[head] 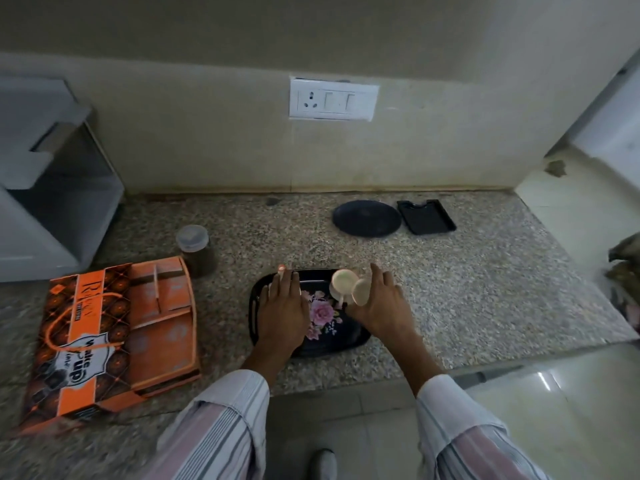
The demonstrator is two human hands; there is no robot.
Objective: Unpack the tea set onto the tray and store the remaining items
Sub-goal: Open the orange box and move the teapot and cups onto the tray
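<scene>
A black tray (349, 341) with a pink flower print lies on the granite counter in front of me. One cream cup (343, 281) stands at the tray's far edge. My right hand (382, 308) grips a second cream cup (361, 292), tilted, right beside the first. My left hand (282, 306) hovers palm down over the tray's left part with fingers stretched out. A pale sliver shows by its fingers, and I cannot tell if it holds anything. The orange tea set box (104, 341) lies open to the left, its divided compartments showing.
A lidded jar (194, 249) with brown contents stands behind the box. A black round plate (367, 218) and a small black rectangular tray (426, 216) lie near the back wall. A white appliance (52, 188) fills the left corner. The counter's front edge runs just below the tray.
</scene>
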